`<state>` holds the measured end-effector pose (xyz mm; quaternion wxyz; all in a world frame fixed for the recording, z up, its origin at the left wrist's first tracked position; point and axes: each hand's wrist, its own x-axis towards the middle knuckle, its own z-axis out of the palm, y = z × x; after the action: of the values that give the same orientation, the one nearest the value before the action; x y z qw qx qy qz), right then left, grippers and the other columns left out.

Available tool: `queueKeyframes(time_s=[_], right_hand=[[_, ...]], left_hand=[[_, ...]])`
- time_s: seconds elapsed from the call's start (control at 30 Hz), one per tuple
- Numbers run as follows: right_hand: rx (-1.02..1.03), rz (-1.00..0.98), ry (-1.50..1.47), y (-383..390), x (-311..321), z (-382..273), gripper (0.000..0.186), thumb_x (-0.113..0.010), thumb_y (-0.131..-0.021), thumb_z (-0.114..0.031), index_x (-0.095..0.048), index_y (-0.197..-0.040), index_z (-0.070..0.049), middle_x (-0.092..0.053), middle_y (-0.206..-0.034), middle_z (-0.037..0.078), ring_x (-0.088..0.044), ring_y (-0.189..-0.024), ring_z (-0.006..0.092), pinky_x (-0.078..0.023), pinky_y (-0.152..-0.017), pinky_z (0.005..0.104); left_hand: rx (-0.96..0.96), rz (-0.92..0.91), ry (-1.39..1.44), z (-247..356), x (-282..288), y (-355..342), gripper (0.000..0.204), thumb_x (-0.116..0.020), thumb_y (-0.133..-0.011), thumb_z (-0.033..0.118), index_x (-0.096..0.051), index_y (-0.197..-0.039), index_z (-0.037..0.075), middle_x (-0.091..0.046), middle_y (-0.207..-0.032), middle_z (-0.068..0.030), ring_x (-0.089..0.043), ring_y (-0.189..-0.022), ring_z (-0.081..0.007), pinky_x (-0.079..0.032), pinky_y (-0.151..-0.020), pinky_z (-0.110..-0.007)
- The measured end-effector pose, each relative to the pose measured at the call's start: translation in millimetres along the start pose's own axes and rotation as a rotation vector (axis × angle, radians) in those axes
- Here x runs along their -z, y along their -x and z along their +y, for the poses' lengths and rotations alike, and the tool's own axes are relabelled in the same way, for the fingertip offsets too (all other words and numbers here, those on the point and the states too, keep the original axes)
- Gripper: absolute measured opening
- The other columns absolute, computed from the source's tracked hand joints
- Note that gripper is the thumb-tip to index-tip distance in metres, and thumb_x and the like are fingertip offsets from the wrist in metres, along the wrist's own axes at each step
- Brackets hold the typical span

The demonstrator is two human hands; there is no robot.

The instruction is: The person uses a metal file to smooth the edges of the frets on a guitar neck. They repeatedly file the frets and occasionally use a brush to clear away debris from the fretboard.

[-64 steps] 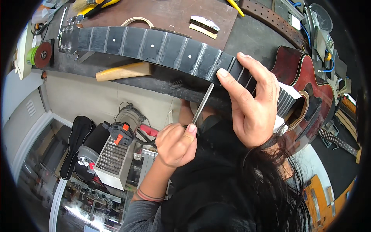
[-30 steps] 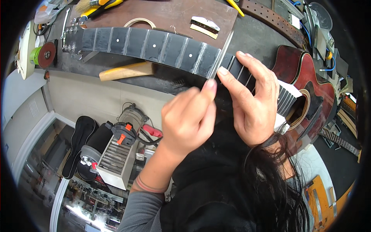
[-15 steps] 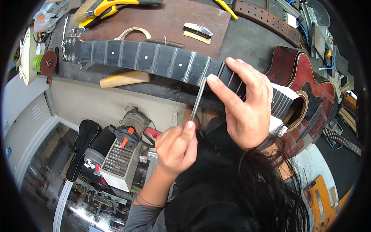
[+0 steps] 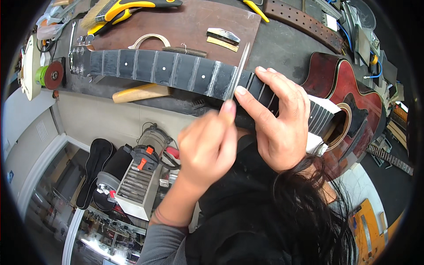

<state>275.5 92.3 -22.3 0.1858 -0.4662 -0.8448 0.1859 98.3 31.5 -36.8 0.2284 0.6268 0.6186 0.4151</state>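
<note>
A red acoustic guitar lies across the bench, its neck pointing left. Dark tape and metallic streaks at the frets cover its fretboard. My left hand, blurred by motion, is closed around a slim metal file. The file lies across the neck along a fret, its far end past the neck's far edge. Just right of the file, my right hand rests on the neck with fingers stretched and apart, thumb tip beside the file. White paper covers part of the body near the soundhole.
Behind the neck lie a brush, yellow-black pliers and a small metal-edged block. A wooden handle sits by the near bench edge. Below left are a guitar case and a power tool.
My left hand has pushed the file away from me, up across the neck, so its end now reaches beyond the far edge. My right hand stays nearly in place.
</note>
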Motion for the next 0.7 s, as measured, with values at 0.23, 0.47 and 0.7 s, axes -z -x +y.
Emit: queueKeyframes(time_s=[0.23,0.47,0.7], right_hand=[[0.007,-0.019,0.004,-2.5,6.0,-1.4,0.058,-0.077,-0.082,-0.002,-0.081,-0.137,-0.019,-0.067,-0.150,0.016,-0.066,-0.137,0.0385,-0.048,-0.111,0.0516],[-0.010,-0.019,-0.015,-4.7,6.7,-2.2,0.060,-0.075,-0.080,0.001,-0.081,-0.136,-0.018,-0.067,-0.150,0.016,-0.066,-0.138,0.0387,-0.047,-0.112,0.0517],[0.003,-0.022,-0.011,-3.4,6.7,-3.0,0.064,-0.075,-0.078,0.004,-0.081,-0.138,-0.018,-0.066,-0.151,0.016,-0.065,-0.139,0.0388,-0.047,-0.113,0.0518]], left_hand=[[-0.002,0.003,-0.011,4.1,15.7,48.8,0.047,-0.077,-0.084,-0.019,-0.074,-0.129,-0.006,-0.062,-0.074,-0.0121,-0.061,-0.057,-0.0293,-0.049,-0.054,-0.040],[-0.014,0.011,0.031,-2.7,-3.4,-3.3,0.039,-0.075,-0.088,-0.016,-0.075,-0.127,-0.007,-0.060,-0.073,-0.0108,-0.060,-0.057,-0.0282,-0.047,-0.054,-0.041],[0.013,-0.023,-0.036,5.5,9.0,11.3,0.035,-0.076,-0.088,-0.015,-0.076,-0.122,-0.006,-0.059,-0.072,-0.0106,-0.060,-0.057,-0.0276,-0.048,-0.054,-0.041]])
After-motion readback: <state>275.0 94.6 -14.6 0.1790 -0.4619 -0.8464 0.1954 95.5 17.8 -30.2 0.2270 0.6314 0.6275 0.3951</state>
